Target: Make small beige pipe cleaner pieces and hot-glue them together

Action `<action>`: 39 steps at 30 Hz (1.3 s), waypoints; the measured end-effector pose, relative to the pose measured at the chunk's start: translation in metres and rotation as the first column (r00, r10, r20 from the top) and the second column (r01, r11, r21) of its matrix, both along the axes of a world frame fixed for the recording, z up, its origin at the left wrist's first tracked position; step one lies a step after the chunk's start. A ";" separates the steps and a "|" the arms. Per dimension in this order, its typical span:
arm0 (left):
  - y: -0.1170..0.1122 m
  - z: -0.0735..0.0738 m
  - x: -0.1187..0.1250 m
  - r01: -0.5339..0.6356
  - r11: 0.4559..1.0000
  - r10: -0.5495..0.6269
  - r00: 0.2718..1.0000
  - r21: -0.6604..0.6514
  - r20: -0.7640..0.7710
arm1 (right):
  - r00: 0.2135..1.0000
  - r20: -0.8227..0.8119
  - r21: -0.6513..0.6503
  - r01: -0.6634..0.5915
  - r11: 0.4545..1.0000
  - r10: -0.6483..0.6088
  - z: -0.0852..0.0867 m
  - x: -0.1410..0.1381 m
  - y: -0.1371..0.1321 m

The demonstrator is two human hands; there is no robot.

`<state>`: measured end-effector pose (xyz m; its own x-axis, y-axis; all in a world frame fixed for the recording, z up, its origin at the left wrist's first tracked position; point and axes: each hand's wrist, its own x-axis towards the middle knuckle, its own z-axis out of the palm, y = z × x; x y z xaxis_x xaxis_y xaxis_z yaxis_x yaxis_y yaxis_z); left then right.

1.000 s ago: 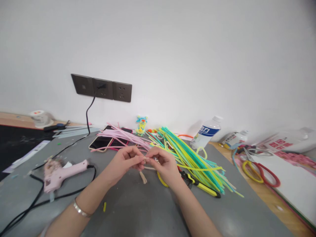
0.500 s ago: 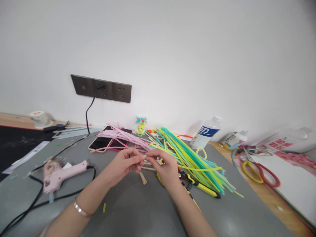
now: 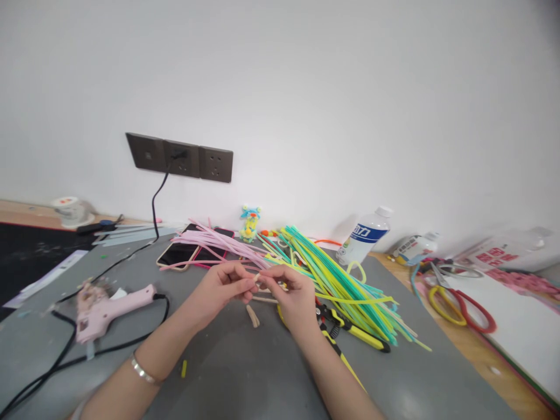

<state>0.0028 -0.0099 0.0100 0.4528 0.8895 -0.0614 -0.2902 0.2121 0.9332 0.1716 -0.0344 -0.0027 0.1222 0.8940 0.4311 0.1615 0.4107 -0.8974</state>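
Observation:
Thumb and fingers of my left hand (image 3: 230, 290) pinch a small beige piece (image 3: 256, 278), which looks like a bent pipe cleaner. At its other side, my right hand (image 3: 294, 297) pinches the same piece, fingertips almost touching those of the left. Much of the piece is hidden by the fingers. Just below lies a short beige pipe cleaner (image 3: 252, 316) on the grey mat, with more beige lengths (image 3: 265, 299) behind the hands. Yellow-and-black pliers (image 3: 335, 321) lie beside my right hand, partly covered by it.
Green and yellow pipe cleaners (image 3: 341, 286) spread right of centre; pink ones (image 3: 219, 240) lie across two phones (image 3: 177, 255). A pink glue gun (image 3: 111, 312) with a black cord rests left. A bottle (image 3: 365, 236), scissors (image 3: 461, 306) and a small pipe-cleaner figure (image 3: 249, 223) stand or lie farther off.
My fingers have shifted slightly around the beige piece, and a little more of it shows between the fingertips. My right hand has moved a bit, showing more of the pliers' handle.

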 end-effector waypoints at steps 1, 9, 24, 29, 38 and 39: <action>0.000 0.000 0.000 0.000 1.000 0.000 1.000 0.008 0.008 | 1.000 -0.012 0.001 -0.005 1.000 0.005 0.001 -0.001 -0.001; 0.002 -0.002 -0.001 -0.055 0.985 0.065 0.996 0.161 -0.055 | 0.989 -0.089 -0.045 -0.122 0.992 0.117 0.001 -0.002 0.001; 0.004 -0.004 -0.006 -0.135 0.707 0.395 0.890 0.695 -0.229 | 0.972 -0.147 -0.147 -0.206 0.967 0.185 0.004 0.004 0.008; 0.005 -0.009 -0.009 -0.120 0.555 0.495 0.843 0.823 -0.210 | 0.981 -0.120 -0.123 -0.169 0.978 0.155 0.000 0.003 0.007; 0.003 -0.010 -0.010 0.020 0.448 0.550 0.783 0.894 -0.293 | 0.973 -0.159 -0.157 -0.193 0.969 0.168 0.000 0.002 0.009; 0.003 -0.010 -0.010 0.023 0.448 0.547 0.783 0.894 -0.295 | 0.968 -0.178 -0.177 -0.210 0.962 0.178 0.000 0.002 0.009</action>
<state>-0.0070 -0.0071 0.0003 0.3375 0.6895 0.6409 0.3574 -0.7237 0.5904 0.1737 -0.0250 -0.0023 -0.0087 0.9714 0.2372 -0.0555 0.2364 -0.9701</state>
